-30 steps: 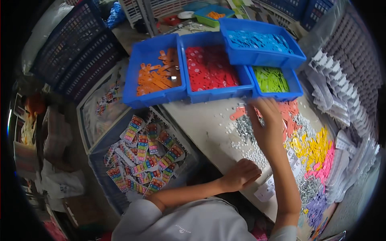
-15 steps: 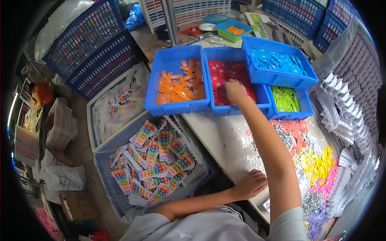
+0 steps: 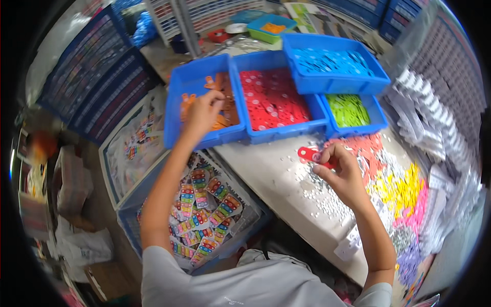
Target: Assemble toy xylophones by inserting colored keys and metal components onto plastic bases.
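Note:
My right hand (image 3: 343,173) pinches a flat red plastic strip (image 3: 308,154) with rounded ends and holes, above the table in front of the bins. My left hand (image 3: 205,112) reaches into the blue bin (image 3: 171,120) of orange strips (image 3: 220,121) at the left. Its fingers are curled together; whatever lies between them is too small to make out. Beside it stands a blue bin (image 3: 286,132) of red strips (image 3: 271,100). A white plastic piece (image 3: 350,244) lies by my right forearm.
A blue bin (image 3: 337,82) of light blue strips rests tilted over the bin of green strips (image 3: 348,110). White beads (image 3: 330,204), yellow strips (image 3: 401,192) and purple strips (image 3: 409,261) lie in heaps. A crate (image 3: 128,225) of colourful assembled pieces stands left, below the table.
My right hand has come out of the red bin with a red strip, toward me. My left hand has moved from the table's front edge into the orange bin. The view has shifted.

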Demonstrator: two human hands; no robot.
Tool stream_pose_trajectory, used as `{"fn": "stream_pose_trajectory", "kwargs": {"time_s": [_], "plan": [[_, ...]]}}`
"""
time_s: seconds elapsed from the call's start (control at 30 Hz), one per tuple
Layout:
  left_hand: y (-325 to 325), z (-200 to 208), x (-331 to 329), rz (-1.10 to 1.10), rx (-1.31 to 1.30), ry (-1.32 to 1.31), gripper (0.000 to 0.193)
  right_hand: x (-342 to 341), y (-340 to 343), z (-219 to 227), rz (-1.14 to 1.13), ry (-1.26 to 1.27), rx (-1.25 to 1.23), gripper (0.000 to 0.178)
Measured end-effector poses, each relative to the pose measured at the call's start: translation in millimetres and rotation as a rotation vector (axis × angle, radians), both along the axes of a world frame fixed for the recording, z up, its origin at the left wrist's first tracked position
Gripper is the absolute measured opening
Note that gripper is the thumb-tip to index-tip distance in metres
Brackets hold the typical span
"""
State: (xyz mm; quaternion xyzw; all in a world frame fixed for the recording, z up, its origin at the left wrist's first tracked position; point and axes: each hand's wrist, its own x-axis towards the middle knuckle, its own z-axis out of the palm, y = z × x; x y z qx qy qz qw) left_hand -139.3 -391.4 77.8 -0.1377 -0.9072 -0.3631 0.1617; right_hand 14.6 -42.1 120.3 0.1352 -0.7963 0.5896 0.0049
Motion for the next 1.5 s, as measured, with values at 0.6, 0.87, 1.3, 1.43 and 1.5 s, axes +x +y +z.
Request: {"fn": "stream_pose_trajectory", "kwargs": {"time_s": [0.6, 0.87, 1.3, 1.43, 1.5], "plan": [[-64, -63, -112, -0.127, 0.000, -0.615, 0.016, 137, 91, -16, -0.493, -0.234, -0.252, 0.007], [15, 23, -75, -0.094, 0.614, -0.388, 0.037, 181, 136, -28, -0.602, -0.300, -0.527, 0.013], [242, 26, 71, -0.719, 0.672, -0.834, 0.017, 186, 175, -52, -0.780, -0.135, 0.192, 0.009], [281, 17, 98, -0.745, 0.678, -0.997, 0.012, 175, 190, -60, -0.848, 0.021, 0.489, 0.012], [299, 6, 105, -0.779, 0.643, -1.054, 0.012, 168, 196, -63, -0.874, 0.032, 0.561, 0.013]]}}
